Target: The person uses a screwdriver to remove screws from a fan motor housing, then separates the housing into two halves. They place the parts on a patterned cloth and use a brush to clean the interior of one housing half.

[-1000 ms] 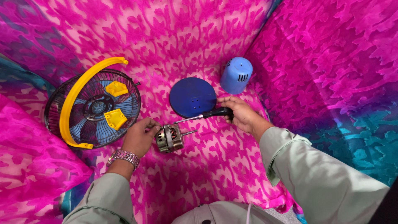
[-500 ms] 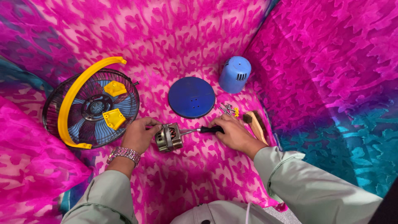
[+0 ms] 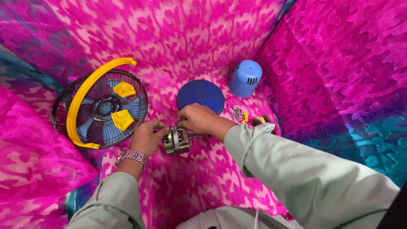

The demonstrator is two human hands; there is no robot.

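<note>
small fan motor [image 3: 177, 140], bare metal with copper windings showing, lies on the pink patterned cloth [image 3: 199, 42] at centre, between both hands.

left hand [image 3: 146, 138]: fingers curled close, tips pressed to the motor's left side, gripping it. beaded bracelet [image 3: 132, 155] on the wrist, pale green sleeve below.

right hand [image 3: 199, 119]: comes in from the right, fingers bent down and nearly closed over the motor's top right edge, touching it. whether anything is pinched inside the fingers cannot be told; they hide their own tips. a thin shaft sticks out of the motor to the right, under this hand.

around them:
- round blue disc [image 3: 200, 94] flat on the cloth, just behind the right hand.
- blue domed motor cover [image 3: 245, 78], vented, further back and right of the disc.
- heap of screws [image 3: 237, 113] with a small yellow bit, right of the right hand, near the sleeve.
- fan cage [image 3: 100, 109] with blue blades, well to the left; a yellow curved bracket [image 3: 87, 91] arcs over it and two yellow plastic pieces lie on the grille.
</note>
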